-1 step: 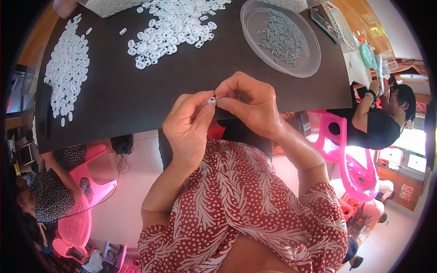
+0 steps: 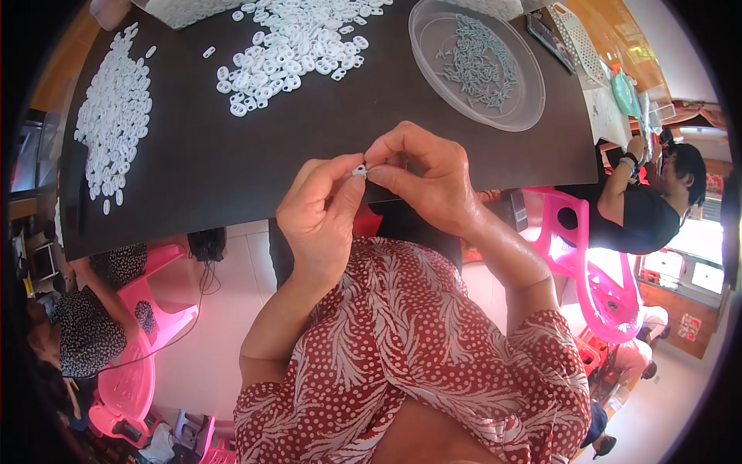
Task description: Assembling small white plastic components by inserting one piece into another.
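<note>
Above the table's near edge, my left hand (image 2: 317,213) pinches a small white plastic piece (image 2: 359,170) with a dark hole between thumb and forefinger. My right hand (image 2: 429,182) meets it from the right, thumb and forefinger closed at the piece's side. Whatever those right fingertips hold is too small and covered to make out. Beyond my hands lies a loose heap of white oval pieces with holes (image 2: 294,58). A second heap of white pieces (image 2: 116,116) spreads along the left side. Small grey screw-like parts (image 2: 483,66) lie in a round clear plastic dish (image 2: 533,108) at the far right.
The dark tabletop (image 2: 193,155) ends just in front of my body. A phone-like dark device (image 2: 550,42) and a white perforated basket (image 2: 580,46) sit beyond the dish. Pink chairs (image 2: 610,305) stand on both sides; a person in black (image 2: 641,209) sits at the right.
</note>
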Demonstrator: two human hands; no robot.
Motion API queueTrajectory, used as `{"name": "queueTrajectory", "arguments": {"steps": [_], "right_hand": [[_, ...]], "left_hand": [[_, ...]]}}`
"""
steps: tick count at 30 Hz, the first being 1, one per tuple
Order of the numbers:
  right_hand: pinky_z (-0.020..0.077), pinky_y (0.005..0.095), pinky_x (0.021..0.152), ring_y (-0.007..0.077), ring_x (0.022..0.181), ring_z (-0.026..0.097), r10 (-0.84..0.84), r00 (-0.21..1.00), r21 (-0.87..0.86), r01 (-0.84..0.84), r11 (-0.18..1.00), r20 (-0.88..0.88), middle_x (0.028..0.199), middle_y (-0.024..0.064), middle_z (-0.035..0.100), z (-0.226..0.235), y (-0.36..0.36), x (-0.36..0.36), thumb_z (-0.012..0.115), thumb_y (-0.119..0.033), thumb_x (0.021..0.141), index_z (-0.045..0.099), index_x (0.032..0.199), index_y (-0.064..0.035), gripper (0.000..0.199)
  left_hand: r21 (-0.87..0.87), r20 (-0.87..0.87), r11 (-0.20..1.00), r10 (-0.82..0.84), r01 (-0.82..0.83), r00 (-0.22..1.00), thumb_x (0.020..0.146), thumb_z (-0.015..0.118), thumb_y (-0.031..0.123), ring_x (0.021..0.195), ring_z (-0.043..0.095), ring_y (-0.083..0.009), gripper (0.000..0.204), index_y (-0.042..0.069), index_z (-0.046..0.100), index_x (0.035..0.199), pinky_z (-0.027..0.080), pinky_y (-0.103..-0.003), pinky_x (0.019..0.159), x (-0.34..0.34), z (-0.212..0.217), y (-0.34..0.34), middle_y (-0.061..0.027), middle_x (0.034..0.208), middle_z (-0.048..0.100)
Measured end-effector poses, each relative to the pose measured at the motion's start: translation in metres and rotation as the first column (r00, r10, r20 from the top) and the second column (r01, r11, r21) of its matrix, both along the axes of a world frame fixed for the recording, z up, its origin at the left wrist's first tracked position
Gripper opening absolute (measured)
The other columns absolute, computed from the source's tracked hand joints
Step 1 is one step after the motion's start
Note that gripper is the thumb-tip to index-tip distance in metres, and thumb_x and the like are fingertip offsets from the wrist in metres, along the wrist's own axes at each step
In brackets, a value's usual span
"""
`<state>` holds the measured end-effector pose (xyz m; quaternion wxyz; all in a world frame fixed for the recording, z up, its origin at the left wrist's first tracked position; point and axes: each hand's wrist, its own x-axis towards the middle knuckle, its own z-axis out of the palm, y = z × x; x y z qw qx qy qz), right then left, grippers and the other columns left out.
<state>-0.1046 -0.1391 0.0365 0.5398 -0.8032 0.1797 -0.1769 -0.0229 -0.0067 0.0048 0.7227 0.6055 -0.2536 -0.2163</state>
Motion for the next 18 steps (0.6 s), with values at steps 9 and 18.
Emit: {"name": "queueTrajectory", "arguments": {"steps": [9, 18], "right_hand": [[0.0458, 0.0219, 0.067, 0.0058, 0.074, 0.055, -0.049, 0.999, -0.022, 0.048, 0.999, -0.014, 0.083, 0.0004, 0.062, -0.003, 0.004, 0.004, 0.067, 0.001, 0.077, 0.065, 0.091, -0.0016, 0.015], [0.0481, 0.0222, 0.074, 0.0063, 0.080, 0.057, 0.016, 1.000, 0.111, -0.018, 0.994, 0.014, 0.089, 0.0009, 0.063, -0.006, 0.001, 0.004, 0.064, 0.004, 0.080, 0.063, 0.096, -0.0004, 0.017]], "left_hand": [[0.070, 0.249, 0.994, 0.066, -0.086, 0.966, 0.082, 0.061, -0.010, 0.069, 0.055, -0.0083, 0.019, -0.003, 0.065, 0.099, 0.045, -0.021, 0.060, 0.001, -0.004, -0.004, -0.0042, 0.084, 0.059], [0.008, 0.035, 0.998, 0.056, -0.056, 0.998, 0.085, 0.065, 0.000, 0.071, 0.055, -0.0082, 0.020, -0.005, 0.064, 0.104, 0.048, -0.020, 0.063, 0.004, -0.005, -0.003, -0.0023, 0.086, 0.055]]}}
